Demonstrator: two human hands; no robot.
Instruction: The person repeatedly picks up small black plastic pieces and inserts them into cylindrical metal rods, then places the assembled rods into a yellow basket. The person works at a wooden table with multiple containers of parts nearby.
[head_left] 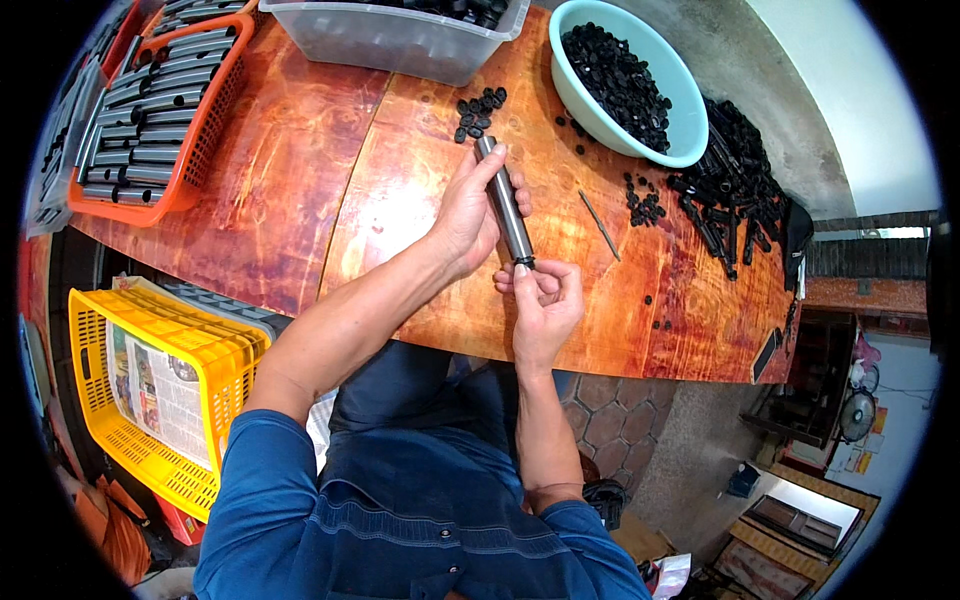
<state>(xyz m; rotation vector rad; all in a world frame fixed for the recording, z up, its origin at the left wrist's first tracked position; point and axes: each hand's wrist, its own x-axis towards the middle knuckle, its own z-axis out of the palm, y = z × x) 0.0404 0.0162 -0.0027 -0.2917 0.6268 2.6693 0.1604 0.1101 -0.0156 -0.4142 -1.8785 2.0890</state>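
Note:
A dark grey metal tube [510, 210] slants over the table in front of me, its upper end tipped a little to the left. My left hand [468, 212] is wrapped around its upper half, thumb along the side. At the tube's lower end sits a small black plastic piece [524, 262], pinched by the thumb and fingers of my right hand [546, 300]. How far that piece goes into the tube is hidden by my fingertips. Just beyond the tube's upper end lies a cluster of small black caps [480, 113]. A thin metal rod [600, 226] rests right of my hands.
An orange basket [215, 150] of similar tubes stands far left. At the back are a clear plastic bin [400, 45] and a light blue basin [690, 140], both holding black parts. Black parts [735, 190] are heaped at right. A yellow crate [240, 365] stands below the table's left edge.

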